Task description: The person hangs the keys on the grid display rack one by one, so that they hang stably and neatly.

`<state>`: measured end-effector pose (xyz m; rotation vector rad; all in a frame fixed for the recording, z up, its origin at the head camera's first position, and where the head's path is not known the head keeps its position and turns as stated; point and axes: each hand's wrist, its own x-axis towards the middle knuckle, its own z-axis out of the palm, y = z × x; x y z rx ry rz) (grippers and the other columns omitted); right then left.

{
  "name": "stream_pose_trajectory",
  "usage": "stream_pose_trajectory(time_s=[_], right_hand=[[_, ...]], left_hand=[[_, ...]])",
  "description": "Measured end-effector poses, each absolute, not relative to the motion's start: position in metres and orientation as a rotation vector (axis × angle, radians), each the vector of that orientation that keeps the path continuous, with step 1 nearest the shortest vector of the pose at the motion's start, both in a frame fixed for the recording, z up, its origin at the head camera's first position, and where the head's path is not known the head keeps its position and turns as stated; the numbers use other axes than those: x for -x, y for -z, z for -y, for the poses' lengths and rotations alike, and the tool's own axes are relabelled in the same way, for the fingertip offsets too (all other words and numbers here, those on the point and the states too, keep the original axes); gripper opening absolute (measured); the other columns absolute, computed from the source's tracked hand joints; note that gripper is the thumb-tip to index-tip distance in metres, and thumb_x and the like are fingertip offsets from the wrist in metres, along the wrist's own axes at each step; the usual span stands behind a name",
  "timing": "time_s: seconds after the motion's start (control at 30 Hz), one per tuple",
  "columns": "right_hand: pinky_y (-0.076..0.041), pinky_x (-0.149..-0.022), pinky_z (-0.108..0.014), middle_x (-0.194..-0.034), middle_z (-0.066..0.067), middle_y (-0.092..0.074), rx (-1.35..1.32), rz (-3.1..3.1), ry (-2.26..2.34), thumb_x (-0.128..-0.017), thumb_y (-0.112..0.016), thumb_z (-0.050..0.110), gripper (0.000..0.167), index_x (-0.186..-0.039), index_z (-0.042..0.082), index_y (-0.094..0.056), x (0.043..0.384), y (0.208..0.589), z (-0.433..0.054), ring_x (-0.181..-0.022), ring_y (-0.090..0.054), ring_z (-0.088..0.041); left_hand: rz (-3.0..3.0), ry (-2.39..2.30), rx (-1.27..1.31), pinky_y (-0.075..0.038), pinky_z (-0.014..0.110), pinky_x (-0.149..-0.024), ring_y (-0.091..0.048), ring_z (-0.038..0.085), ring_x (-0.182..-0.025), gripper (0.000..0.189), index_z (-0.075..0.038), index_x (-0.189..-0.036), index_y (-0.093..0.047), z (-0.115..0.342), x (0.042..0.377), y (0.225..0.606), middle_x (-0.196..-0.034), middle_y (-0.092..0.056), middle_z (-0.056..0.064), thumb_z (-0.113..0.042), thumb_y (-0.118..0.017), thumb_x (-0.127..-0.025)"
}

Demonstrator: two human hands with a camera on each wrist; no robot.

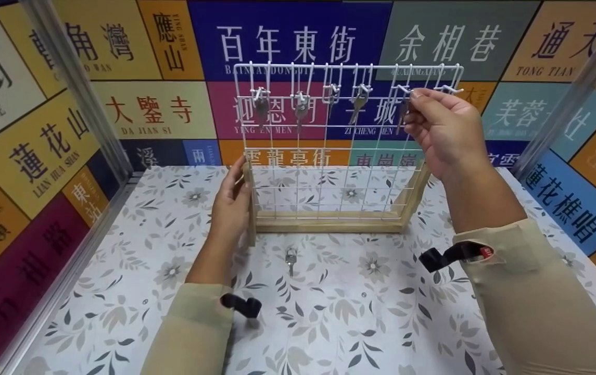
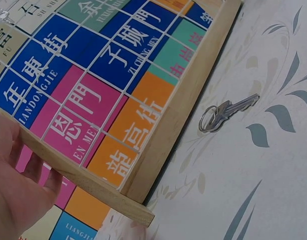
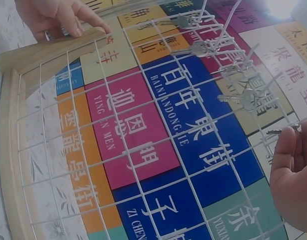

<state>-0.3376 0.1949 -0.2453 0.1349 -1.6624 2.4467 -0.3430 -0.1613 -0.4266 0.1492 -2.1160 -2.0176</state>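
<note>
A white wire grid rack (image 1: 325, 126) on a wooden base (image 1: 329, 226) stands upright on the cloth. My left hand (image 1: 230, 205) grips its wooden side post (image 2: 83, 175). At the upper right of the grid, my right hand (image 1: 446, 127) pinches a key (image 1: 401, 117) by a white hook (image 1: 404, 89). Only part of that key (image 3: 274, 132) shows beyond the fingers in the right wrist view. Several other keys, among them a silver key (image 1: 300, 108) and a brassy key (image 1: 360, 101), hang on hooks to the left. A loose key (image 1: 291, 262) with a ring lies in front of the base.
A white tablecloth (image 1: 339, 312) with grey leaves and flowers covers the table. Coloured panels (image 1: 287, 31) with large characters stand behind and at both sides. Upright metal posts (image 1: 81, 88) mark the corners. Another hook (image 1: 448, 89) is at the grid's far right.
</note>
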Motion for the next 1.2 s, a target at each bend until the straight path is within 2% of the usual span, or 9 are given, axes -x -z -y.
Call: stream_pose_trajectory(time_s=[0.4, 0.63, 0.73, 0.9, 1.1, 1.2], right_hand=[[-0.063, -0.076, -0.022, -0.098, -0.007, -0.074, -0.122, 1.682, -2.460, -0.095, -0.083, 0.020, 0.031, -0.120, 0.003, -0.074, 0.339, 0.277, -0.189, -0.085, -0.067, -0.018], [-0.062, -0.071, -0.023, -0.095, -0.008, -0.073, -0.209, 1.730, -2.496, -0.095, -0.083, 0.019, 0.029, -0.115, 0.000, -0.074, 0.332, 0.312, -0.170, -0.079, -0.067, -0.017], [-0.062, -0.070, -0.023, -0.093, -0.005, -0.073, -0.262, 1.810, -2.465, -0.098, -0.080, 0.018, 0.020, -0.111, 0.004, -0.075, 0.330, 0.328, -0.159, -0.079, -0.067, -0.016], [-0.062, -0.070, -0.023, -0.091, -0.001, -0.073, -0.283, 1.916, -2.482, -0.103, -0.072, 0.014, 0.007, -0.105, 0.009, -0.076, 0.327, 0.359, -0.139, -0.079, -0.067, -0.015], [-0.062, -0.071, -0.025, -0.093, -0.003, -0.073, -0.211, 2.047, -2.540, -0.103, -0.071, 0.012, 0.016, -0.112, -0.001, -0.073, 0.325, 0.399, -0.115, -0.082, -0.067, -0.016], [-0.062, -0.071, -0.025, -0.092, -0.003, -0.074, -0.177, 2.096, -2.573, -0.103, -0.070, 0.009, 0.013, -0.111, 0.000, -0.074, 0.327, 0.417, -0.103, -0.080, -0.068, -0.015]], left_hand=[[2.158, 1.935, -0.088, -0.038, 0.050, -0.131, -0.038, 0.020, -0.161, 0.056, -0.068, -0.150, -0.040, 0.160, 0.341, 0.428, -0.172, -0.038, -0.017, -0.026, -0.050, -0.114], [2.162, 1.963, -0.145, -0.039, 0.051, -0.130, -0.039, 0.021, -0.160, 0.055, -0.072, -0.147, -0.042, 0.161, 0.342, 0.426, -0.171, -0.039, -0.018, -0.029, -0.052, -0.114], [2.152, 1.965, -0.139, -0.039, 0.050, -0.130, -0.039, 0.021, -0.160, 0.056, -0.073, -0.144, -0.042, 0.162, 0.342, 0.426, -0.172, -0.039, -0.016, -0.028, -0.052, -0.114], [2.144, 1.954, -0.107, -0.041, 0.050, -0.129, -0.040, 0.022, -0.159, 0.057, -0.070, -0.147, -0.043, 0.162, 0.340, 0.426, -0.172, -0.040, -0.013, -0.025, -0.052, -0.114], [2.142, 1.952, -0.116, -0.041, 0.050, -0.129, -0.040, 0.022, -0.159, 0.059, -0.069, -0.148, -0.042, 0.162, 0.340, 0.426, -0.172, -0.040, -0.011, -0.023, -0.052, -0.113], [2.129, 1.953, -0.086, -0.043, 0.048, -0.128, -0.041, 0.023, -0.159, 0.058, -0.067, -0.150, -0.043, 0.162, 0.341, 0.427, -0.172, -0.041, -0.008, -0.023, -0.052, -0.114]])
